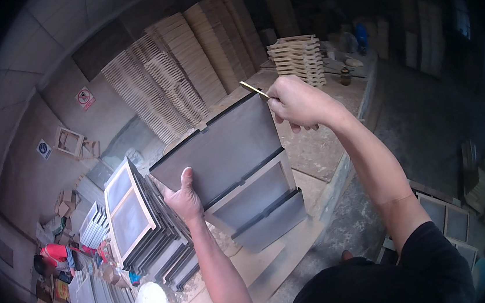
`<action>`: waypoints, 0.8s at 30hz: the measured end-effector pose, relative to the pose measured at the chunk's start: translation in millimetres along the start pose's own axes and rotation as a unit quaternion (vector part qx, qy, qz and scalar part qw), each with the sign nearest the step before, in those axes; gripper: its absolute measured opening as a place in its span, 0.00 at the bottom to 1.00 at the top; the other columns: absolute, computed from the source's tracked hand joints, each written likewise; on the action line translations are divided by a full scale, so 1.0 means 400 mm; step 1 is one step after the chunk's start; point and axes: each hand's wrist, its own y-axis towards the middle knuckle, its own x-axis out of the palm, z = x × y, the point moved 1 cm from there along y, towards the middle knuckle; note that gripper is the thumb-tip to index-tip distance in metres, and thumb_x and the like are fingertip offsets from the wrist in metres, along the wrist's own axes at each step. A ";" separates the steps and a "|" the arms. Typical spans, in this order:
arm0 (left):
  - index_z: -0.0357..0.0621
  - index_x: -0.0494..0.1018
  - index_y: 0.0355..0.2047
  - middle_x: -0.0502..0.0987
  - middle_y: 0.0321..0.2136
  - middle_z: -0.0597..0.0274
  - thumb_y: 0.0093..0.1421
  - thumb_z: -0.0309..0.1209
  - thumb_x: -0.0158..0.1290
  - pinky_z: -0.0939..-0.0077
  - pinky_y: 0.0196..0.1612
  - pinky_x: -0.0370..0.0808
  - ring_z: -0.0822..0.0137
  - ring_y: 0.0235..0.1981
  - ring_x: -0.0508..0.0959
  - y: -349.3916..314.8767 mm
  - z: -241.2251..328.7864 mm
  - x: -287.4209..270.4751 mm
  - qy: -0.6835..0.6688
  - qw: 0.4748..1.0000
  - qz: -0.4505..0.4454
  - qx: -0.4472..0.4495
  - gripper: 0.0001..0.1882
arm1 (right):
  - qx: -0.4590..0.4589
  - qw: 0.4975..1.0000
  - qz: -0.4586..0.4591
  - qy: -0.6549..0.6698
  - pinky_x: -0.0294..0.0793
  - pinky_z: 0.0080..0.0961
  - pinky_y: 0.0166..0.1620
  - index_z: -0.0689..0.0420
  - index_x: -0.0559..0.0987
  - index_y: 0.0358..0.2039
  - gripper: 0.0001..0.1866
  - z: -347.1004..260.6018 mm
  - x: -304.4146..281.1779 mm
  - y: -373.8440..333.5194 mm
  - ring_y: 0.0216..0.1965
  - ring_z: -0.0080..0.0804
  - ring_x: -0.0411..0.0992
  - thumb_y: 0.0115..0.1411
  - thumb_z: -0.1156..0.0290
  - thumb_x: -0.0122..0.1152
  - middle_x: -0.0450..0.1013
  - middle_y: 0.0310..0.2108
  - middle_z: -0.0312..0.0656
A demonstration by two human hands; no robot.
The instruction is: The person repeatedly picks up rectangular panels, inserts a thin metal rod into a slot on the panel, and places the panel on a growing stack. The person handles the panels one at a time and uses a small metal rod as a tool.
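A dark grey framed panel point(224, 147) with black edges stands tilted in front of me. My left hand point(185, 201) grips its lower left edge, thumb raised on the near face and fingers partly hidden at the edge. At the panel's upper right corner, my right hand point(302, 102) is closed on a thin yellow strip-like tool point(253, 88), whose exact kind I cannot make out. The tool lies across the top edge. Below leans a wood-framed panel with a grey pane point(255, 196), and a smaller grey black-edged panel point(272, 221) stands nearest me.
Left of the panel is a stack of framed panels point(128, 204). Tall stacks of wooden pieces point(181, 58) line the back, with a pile of pale slatted frames point(296, 58) on the workbench point(319, 158). A person in red point(55, 252) is low at the far left.
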 end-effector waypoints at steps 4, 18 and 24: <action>0.27 0.68 0.60 0.78 0.51 0.55 0.58 0.38 0.70 0.73 0.58 0.71 0.66 0.49 0.77 -0.007 0.029 0.013 -0.025 1.000 -0.002 -0.012 0.37 | 0.005 1.000 -0.002 -0.012 0.72 0.33 0.15 0.73 0.76 0.20 0.15 -0.005 0.005 0.020 0.13 0.36 0.74 0.58 0.80 0.44 0.74 0.15 0.53; 0.30 0.70 0.59 0.79 0.50 0.56 0.59 0.39 0.70 0.74 0.56 0.72 0.67 0.49 0.78 -0.008 0.045 0.008 -0.054 0.997 -0.033 -0.052 0.35 | -0.160 0.980 0.065 0.098 0.77 0.29 0.24 0.69 0.77 0.30 0.13 -0.071 0.075 -0.050 0.17 0.30 0.76 0.68 0.75 0.49 0.78 0.21 0.45; 0.30 0.72 0.55 0.81 0.46 0.58 0.60 0.37 0.69 0.74 0.53 0.74 0.68 0.46 0.78 -0.009 0.056 0.016 -0.063 0.997 -0.032 -0.025 0.30 | -0.182 0.982 0.012 0.058 0.76 0.43 0.32 0.70 0.78 0.29 0.12 -0.114 0.150 -0.055 0.26 0.53 0.76 0.66 0.75 0.50 0.75 0.23 0.57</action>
